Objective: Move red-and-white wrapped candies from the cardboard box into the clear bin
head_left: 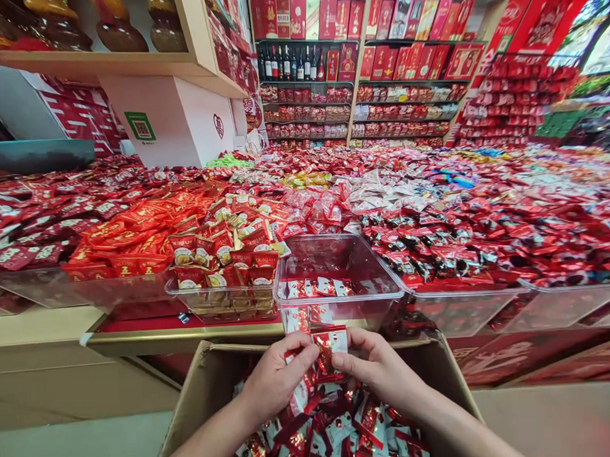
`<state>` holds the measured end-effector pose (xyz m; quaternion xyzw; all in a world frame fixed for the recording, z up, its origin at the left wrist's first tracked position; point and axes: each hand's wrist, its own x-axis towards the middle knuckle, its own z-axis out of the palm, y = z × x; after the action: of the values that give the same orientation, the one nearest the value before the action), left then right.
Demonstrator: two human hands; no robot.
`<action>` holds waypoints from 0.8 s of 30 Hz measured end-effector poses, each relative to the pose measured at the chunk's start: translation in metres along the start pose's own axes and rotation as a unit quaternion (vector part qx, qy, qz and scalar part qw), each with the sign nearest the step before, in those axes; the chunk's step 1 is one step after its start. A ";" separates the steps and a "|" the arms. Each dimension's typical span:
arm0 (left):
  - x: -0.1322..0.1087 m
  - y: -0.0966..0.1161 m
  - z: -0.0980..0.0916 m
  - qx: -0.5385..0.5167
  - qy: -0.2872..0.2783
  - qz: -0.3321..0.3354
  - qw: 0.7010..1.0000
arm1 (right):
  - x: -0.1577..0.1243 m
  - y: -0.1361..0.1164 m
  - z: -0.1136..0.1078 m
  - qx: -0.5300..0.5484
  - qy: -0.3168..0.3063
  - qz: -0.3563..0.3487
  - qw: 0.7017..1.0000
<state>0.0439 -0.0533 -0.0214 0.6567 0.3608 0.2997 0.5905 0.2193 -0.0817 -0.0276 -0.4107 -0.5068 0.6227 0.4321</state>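
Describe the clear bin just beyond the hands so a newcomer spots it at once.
Find the cardboard box at the bottom. Right behind it sits the clear bin, between the durian packets and the red-and-black packets. Unlike those heaped neighbours, its own packets lie low, with bare inner walls showing.

Free room above plastic bin [330,253], beyond rim [357,298]

Tall shelves [359,66] along the back; wooden cabinet [129,66] upper left, white pillar [168,113] below it, green QR sign [140,126]. Pale floor [82,443] lower left. Daylight, trees [597,85] far right.
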 end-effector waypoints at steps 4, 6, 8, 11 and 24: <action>-0.002 -0.001 -0.003 0.010 -0.007 -0.004 1.000 | -0.007 0.001 0.001 -0.101 -0.021 -0.025 0.994; -0.004 -0.002 -0.005 -0.013 -0.006 0.015 1.000 | -0.014 -0.007 0.001 -0.186 -0.002 -0.056 0.981; -0.004 -0.002 -0.007 -0.059 -0.001 0.016 0.998 | -0.018 -0.028 -0.002 -0.293 0.046 -0.130 0.946; -0.003 -0.003 -0.011 -0.134 0.003 -0.029 0.991 | -0.008 -0.080 -0.011 -0.436 0.158 -0.260 0.847; -0.004 -0.002 -0.015 0.009 -0.011 -0.020 1.000 | 0.133 -0.073 -0.028 -0.692 -0.057 0.193 0.694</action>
<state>0.0288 -0.0485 -0.0217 0.6575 0.3703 0.2774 0.5946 0.2169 0.0609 0.0304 -0.6458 -0.7277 0.1884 -0.1333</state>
